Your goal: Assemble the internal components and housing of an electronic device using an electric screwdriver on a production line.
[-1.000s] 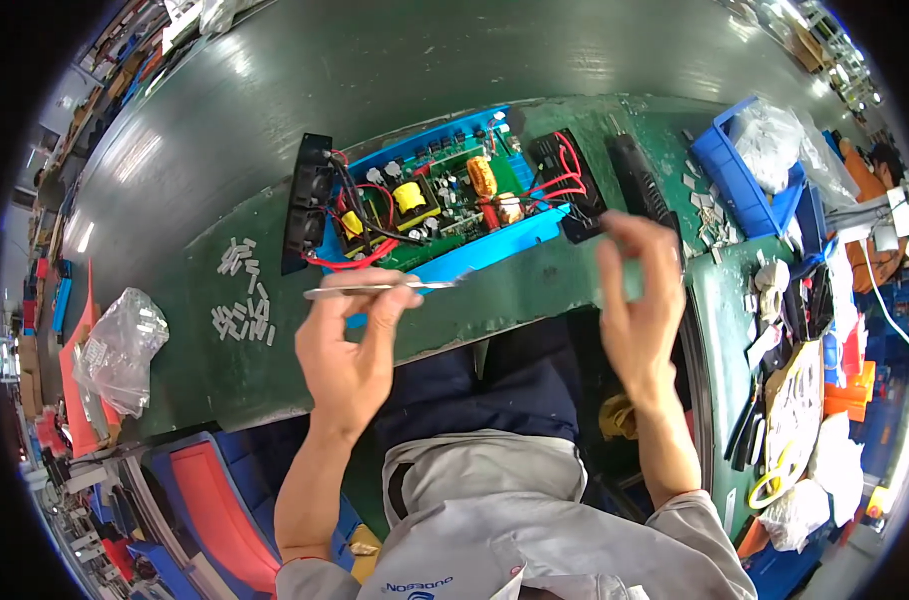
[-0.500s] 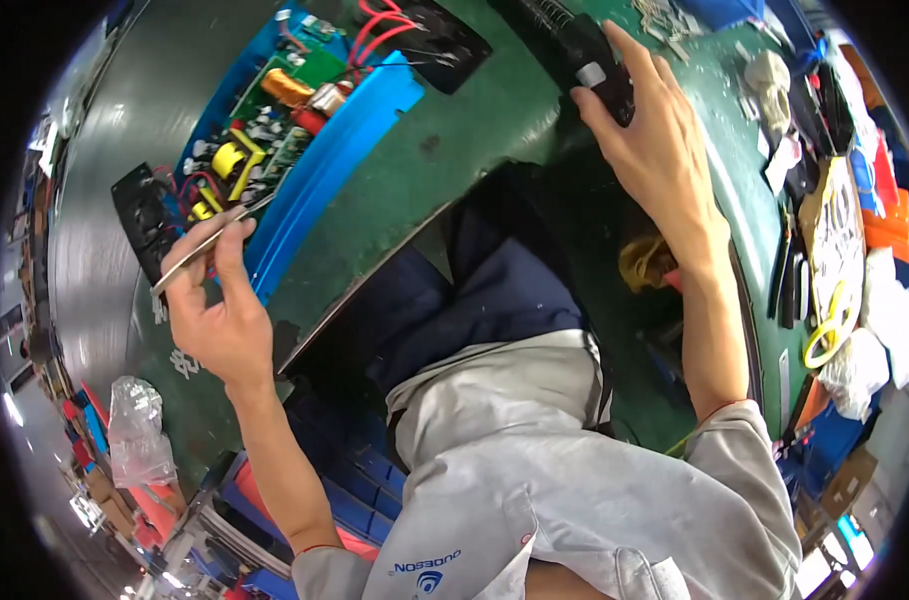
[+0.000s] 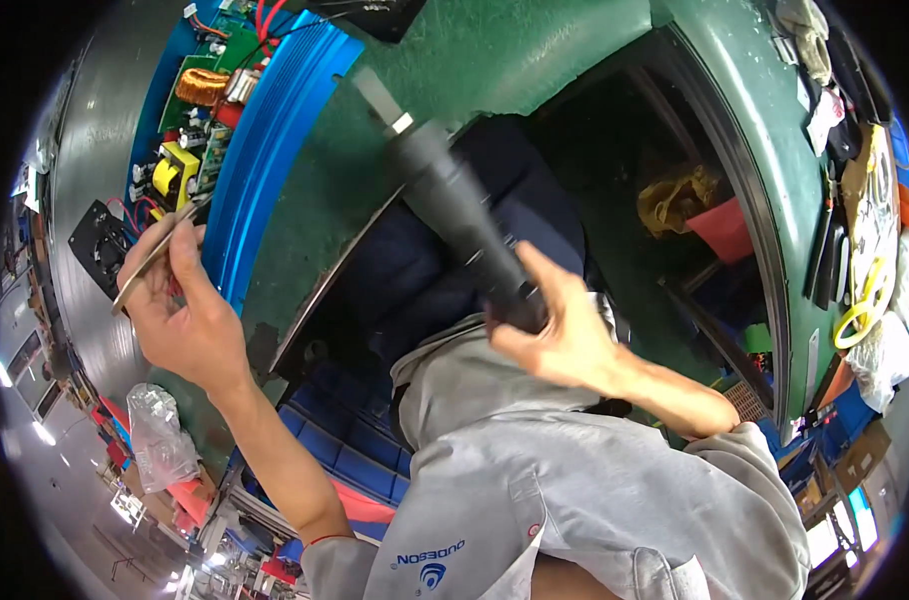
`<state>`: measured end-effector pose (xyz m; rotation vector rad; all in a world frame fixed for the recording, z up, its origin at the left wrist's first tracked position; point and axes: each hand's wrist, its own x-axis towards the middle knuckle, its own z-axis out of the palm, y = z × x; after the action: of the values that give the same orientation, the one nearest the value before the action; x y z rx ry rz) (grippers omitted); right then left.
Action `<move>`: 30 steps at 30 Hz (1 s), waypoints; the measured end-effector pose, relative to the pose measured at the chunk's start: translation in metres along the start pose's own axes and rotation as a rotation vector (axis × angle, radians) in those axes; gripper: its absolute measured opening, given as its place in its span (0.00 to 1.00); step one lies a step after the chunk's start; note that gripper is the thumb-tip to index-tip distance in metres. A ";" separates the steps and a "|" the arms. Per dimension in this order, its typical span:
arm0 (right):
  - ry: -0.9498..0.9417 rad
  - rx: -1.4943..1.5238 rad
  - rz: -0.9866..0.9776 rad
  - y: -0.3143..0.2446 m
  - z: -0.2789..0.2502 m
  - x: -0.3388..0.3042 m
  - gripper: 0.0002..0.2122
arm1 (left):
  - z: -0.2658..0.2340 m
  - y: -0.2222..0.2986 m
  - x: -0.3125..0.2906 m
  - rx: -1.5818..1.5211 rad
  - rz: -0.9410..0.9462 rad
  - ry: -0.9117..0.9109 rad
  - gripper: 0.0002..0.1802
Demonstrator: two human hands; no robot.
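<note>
My left hand (image 3: 190,325) is closed on metal tweezers (image 3: 150,270), held slantwise between fingers and thumb. Their upper end is beside a circuit board (image 3: 190,140) in an open blue metal housing (image 3: 275,130). The board carries a copper coil (image 3: 203,87) and a yellow-wrapped transformer (image 3: 175,172). A black end plate (image 3: 100,245) with wires lies beside the left hand. Over my lap, my right hand (image 3: 565,335) grips the rear of a long black power tool (image 3: 450,195). Its pale, blurred tip points up and left toward the housing; I cannot make out its exact kind.
Another black plate (image 3: 385,18) lies beyond the housing, near red wires. On the right, the green bench (image 3: 745,80) carries yellow-handled scissors (image 3: 860,310), dark hand tools (image 3: 825,260) and bags. A clear plastic bag (image 3: 160,430) is at lower left. The bench edge curves around my lap.
My right hand has brought the black power tool from the bench at upper right down and left over my lap. The left hand and tweezers stay by the housing; the view has shifted.
</note>
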<state>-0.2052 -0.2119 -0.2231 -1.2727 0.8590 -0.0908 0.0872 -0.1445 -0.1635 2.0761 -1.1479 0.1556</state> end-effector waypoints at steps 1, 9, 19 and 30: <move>-0.002 0.034 -0.030 0.000 0.007 -0.001 0.19 | 0.002 0.000 0.001 -0.009 0.008 0.019 0.08; -0.044 -0.098 -0.246 -0.011 0.029 0.010 0.32 | 0.005 -0.004 -0.002 -0.030 -0.020 0.067 0.09; -0.079 -0.061 -0.195 -0.017 0.030 0.014 0.32 | 0.006 -0.003 -0.005 -0.018 -0.009 0.065 0.10; -0.580 0.743 0.318 -0.012 0.014 0.033 0.44 | 0.001 0.006 0.000 0.059 -0.066 0.023 0.07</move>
<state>-0.1684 -0.2214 -0.2291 -0.4103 0.4365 0.1939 0.0822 -0.1470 -0.1616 2.1551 -1.0713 0.1834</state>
